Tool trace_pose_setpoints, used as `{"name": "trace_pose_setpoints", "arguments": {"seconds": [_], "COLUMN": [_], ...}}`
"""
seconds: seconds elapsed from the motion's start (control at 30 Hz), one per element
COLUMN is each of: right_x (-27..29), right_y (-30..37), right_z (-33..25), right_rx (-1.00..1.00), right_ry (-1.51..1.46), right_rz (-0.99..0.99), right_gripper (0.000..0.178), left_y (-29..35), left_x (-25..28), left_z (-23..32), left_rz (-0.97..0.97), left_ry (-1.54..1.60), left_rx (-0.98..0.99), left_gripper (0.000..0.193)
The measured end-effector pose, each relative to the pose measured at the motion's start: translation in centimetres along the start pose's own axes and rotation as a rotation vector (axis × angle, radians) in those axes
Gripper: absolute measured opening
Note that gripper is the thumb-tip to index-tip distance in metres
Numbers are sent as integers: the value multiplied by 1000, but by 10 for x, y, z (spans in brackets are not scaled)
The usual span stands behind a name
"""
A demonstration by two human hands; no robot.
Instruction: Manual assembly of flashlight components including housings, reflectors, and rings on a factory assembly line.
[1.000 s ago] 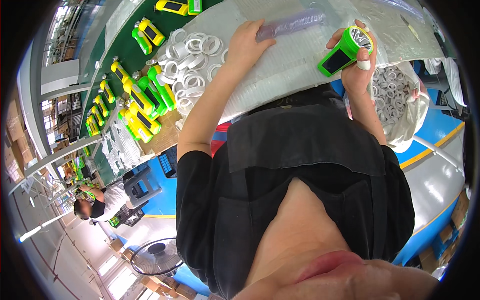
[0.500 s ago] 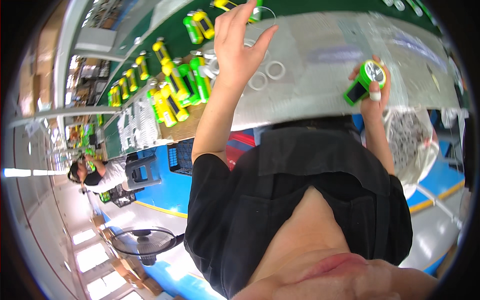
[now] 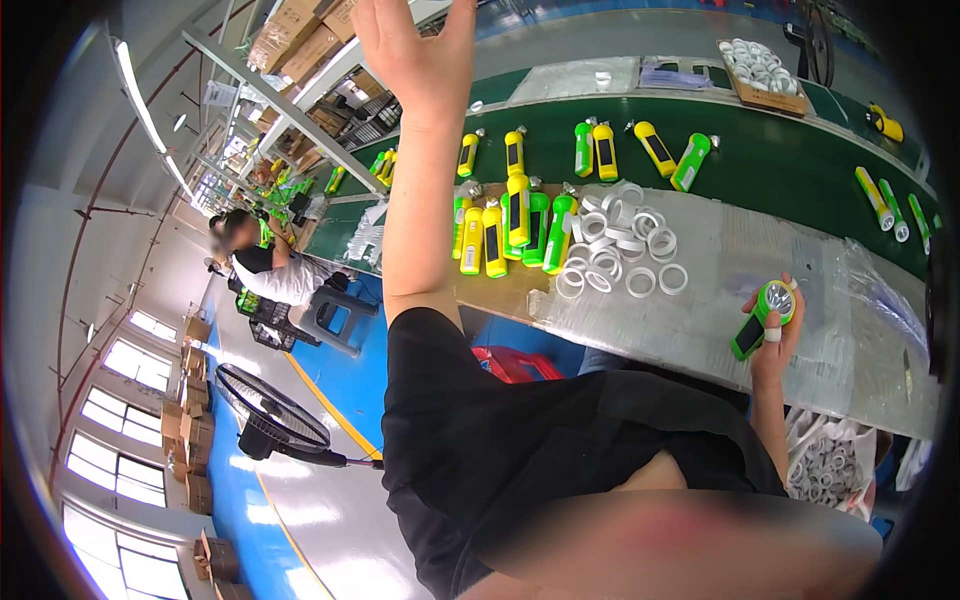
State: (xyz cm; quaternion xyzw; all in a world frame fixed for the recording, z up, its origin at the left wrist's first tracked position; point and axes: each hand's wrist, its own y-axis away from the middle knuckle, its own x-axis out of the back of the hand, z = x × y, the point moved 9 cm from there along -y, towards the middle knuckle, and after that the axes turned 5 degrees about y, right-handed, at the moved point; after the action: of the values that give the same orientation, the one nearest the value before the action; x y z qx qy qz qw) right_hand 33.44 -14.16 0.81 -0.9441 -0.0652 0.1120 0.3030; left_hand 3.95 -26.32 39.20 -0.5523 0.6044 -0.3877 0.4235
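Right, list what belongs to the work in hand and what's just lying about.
Likely part of the work:
green flashlight, held in the right hand
loose white rings
other flashlights

Apparently just lying about:
fan
stool
cardboard boxes

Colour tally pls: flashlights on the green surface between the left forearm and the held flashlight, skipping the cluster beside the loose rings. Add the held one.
Yellow flashlights, green surface: 4
Green flashlights, same surface: 2
Held green flashlight, right hand: 1
Total: 7
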Motion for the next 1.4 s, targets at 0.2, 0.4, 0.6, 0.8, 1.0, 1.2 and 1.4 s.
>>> {"name": "trace_pose_setpoints", "arguments": {"seconds": [0.2,0.4,0.6,0.8,1.0,1.2,1.4], "right_x": [-1,-2,-20,-20,-19,-24,-26], "right_y": [5,11,-1,-2,-1,-2,-4], "right_z": [7,23,6,2,3,4,9], "right_rx": [-106,-158,-184,-119,-156,-162,-171], "right_ry": [-7,-81,-37,-40,-9,35,70], "right_rz": [-8,-74,-172,-207,-247,-302,-336], "right_gripper": [58,52,50,50,51,48,47], "left_y": [-11,52,189,228,243,242,249], "left_x": [9,-52,-77,-77,-73,-74,-75], "left_z": [20,81,220,265,267,270,266], "left_rz": [118,-271,-648,-694,-609,-540,-439], "left_ry": [123,966,1286,1340,1322,1415,1413], "left_rx": [-174,308,244,257,225,202,265], "left_gripper": [59,48,47,39,33,29,28]}}
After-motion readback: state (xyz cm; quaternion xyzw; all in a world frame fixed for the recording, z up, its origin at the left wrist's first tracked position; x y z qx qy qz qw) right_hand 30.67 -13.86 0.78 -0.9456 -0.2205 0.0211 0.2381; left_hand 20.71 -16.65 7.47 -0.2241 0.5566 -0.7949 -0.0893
